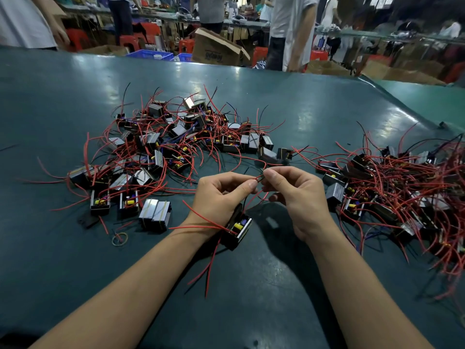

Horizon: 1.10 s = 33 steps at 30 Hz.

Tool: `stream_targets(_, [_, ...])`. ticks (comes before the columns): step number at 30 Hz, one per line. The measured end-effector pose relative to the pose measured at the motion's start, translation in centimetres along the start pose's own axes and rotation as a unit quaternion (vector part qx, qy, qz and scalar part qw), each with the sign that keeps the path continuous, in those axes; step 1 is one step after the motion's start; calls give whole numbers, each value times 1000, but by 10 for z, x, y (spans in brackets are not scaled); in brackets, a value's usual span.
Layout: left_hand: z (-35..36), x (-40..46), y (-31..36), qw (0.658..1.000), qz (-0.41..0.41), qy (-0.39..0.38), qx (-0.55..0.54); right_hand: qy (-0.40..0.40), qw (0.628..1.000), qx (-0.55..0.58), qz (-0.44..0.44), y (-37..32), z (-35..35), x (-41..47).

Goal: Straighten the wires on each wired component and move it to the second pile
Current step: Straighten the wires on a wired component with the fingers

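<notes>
My left hand (221,195) and right hand (297,195) pinch a red wire (258,178) between the piles; its component (237,229) hangs below my left wrist, long axis tilted up-right, over bare green table (251,285).

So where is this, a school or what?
Probably a factory workshop. Piles of small wired parts lie on a big green worktable, and cardboard boxes and plastic crates stand behind it.

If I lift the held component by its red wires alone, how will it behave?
The component would probably dangle and swing: its red wires droop in loose curves, so they look floppy. The blocky body seems dense, likely straining them. Both hands pinching suggests thin, slippery insulation.
</notes>
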<state>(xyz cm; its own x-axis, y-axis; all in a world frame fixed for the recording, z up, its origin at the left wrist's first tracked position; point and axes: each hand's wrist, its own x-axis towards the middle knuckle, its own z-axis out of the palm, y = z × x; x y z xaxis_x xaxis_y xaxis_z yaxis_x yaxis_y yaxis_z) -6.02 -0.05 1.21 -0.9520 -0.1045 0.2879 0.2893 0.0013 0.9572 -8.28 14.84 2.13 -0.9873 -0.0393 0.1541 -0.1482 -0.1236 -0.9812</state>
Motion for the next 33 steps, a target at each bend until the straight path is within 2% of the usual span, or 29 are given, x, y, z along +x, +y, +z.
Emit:
stream_targets(6, [1, 1, 1, 1000, -11, 22, -9, -24, 999, 43, 20, 1, -1, 2])
stream_targets(11, [0, 1, -1, 999, -3, 34, 5, -29, 1000, 6, -7, 0, -1, -1])
stream_targets(16, [1, 4, -6, 998, 2, 52, 47, -6, 988, -128, -88, 1, 2, -5])
stream_targets(19, [0, 4, -6, 997, 6, 53, 58, 9, 953, -243, -182, 1, 4, -6])
stream_targets(21, [-1, 3, -6, 997, 15, 39, 67, 13, 929, -270, -251, 0, 3, -5])
stream_targets(23, [-2, 2, -6, 997, 22, 24, 77, 3, 929, -257, -267, -1, 1, -3])
stream_targets(28, [-1, -1, -5, 997, 27, 9, 78, -22, 987, -132, -84, -6, -3, -1])
stream_targets(33, [-2, -2, -5, 984, 101, 7, 149, -45, 996, -76, 34, -5, -7, 0])
